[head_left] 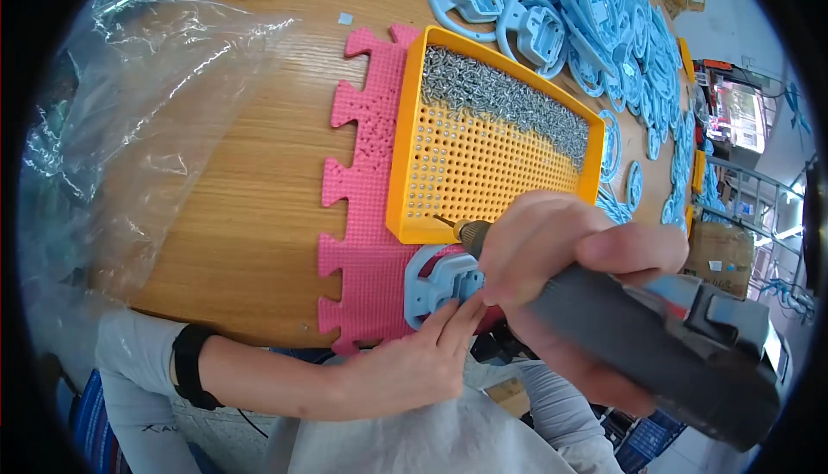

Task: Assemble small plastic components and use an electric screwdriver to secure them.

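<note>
My right hand (552, 245) is wrapped around a dark grey cordless screwdriver (647, 336). Its thin bit points left, over the near left corner of a yellow perforated tray (403, 150); whether the tip touches a screw there is too small to tell. Small silver screws (496, 94) lie heaped along the tray's far side, and several sit upright in holes at its left. Just in front of the tray, my left hand (410, 366) holds a light blue plastic part (423, 293) with a curved handle, fingers together against its near edge. The screwdriver hand hides part of its right side.
A pink foam mat (358, 258) with jigsaw edges lies under the tray and the part. Many light blue parts (604, 25) are piled at the far right. Crumpled clear plastic sheeting (147, 120) covers the table's left. Cardboard boxes (720, 254) stand beyond the right edge.
</note>
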Demonstrator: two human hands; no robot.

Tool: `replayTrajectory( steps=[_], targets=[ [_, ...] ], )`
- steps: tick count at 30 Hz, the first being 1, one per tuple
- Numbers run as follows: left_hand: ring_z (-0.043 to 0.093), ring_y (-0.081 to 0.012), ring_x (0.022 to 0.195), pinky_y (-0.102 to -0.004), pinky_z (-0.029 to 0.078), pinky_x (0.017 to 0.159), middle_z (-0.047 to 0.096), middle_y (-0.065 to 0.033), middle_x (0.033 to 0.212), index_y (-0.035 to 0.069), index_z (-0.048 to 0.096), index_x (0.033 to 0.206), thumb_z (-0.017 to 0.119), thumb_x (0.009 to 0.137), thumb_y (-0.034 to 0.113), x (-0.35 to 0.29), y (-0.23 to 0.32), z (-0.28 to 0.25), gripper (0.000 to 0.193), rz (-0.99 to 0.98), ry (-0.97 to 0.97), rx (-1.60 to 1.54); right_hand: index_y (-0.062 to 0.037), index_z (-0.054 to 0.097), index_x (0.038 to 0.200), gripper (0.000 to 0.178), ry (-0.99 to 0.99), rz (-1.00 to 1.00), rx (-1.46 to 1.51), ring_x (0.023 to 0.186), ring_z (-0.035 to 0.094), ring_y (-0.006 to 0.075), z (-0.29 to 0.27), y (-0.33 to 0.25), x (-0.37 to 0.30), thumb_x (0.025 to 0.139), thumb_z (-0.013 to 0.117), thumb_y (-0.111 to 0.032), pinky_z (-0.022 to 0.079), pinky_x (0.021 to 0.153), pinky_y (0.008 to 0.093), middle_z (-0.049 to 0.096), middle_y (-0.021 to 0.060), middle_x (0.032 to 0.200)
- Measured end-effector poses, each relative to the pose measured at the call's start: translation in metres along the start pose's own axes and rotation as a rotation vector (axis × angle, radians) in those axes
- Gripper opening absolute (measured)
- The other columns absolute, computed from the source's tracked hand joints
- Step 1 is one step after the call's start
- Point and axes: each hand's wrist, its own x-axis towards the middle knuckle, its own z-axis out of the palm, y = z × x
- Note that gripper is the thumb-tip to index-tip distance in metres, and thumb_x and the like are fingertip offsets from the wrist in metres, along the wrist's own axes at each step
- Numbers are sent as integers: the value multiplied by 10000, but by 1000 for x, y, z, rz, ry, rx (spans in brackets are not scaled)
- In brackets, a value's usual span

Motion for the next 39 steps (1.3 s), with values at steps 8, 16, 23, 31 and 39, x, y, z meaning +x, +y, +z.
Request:
replayTrajectory(
  steps=[8,16,23,31,39],
  targets=[
    [408,-286,1267,-416,307,1069,554,-107,1241,-7,630,1095,537,780,173,-5,-31,10,375,15,137,-250,-38,399,1017,510,-50,-99,171,445,571,149,-20,-55,-4,841,641,-451,480,447,277,588,72,604],
    [433,-180,1234,-378,357,965,523,24,1290,147,552,1237,695,718,223,-4,-51,20,544,9,107,-506,0,399,936,203,-225,149,272,482,578,274,-17,-92,-56,874,551,-119,493,473,414,591,177,641],
    [427,-173,1239,-377,356,963,528,24,1274,148,557,1232,683,733,227,-5,-50,20,520,8,120,-473,58,439,849,158,-29,75,147,455,519,251,12,-73,-78,764,569,84,457,418,345,537,163,604],
    [424,-164,1244,-364,354,963,495,48,1331,169,560,1218,625,788,208,-4,-48,22,436,-14,80,-480,70,451,756,153,-11,6,169,481,525,270,13,-66,-84,692,581,117,468,430,354,535,176,635],
    [425,-151,1242,-344,355,964,482,57,1348,169,563,1203,658,752,218,-5,-49,23,464,-20,86,-482,73,442,740,162,-163,69,154,518,541,284,6,-65,-81,664,573,132,485,443,379,545,191,679]
  ],
)
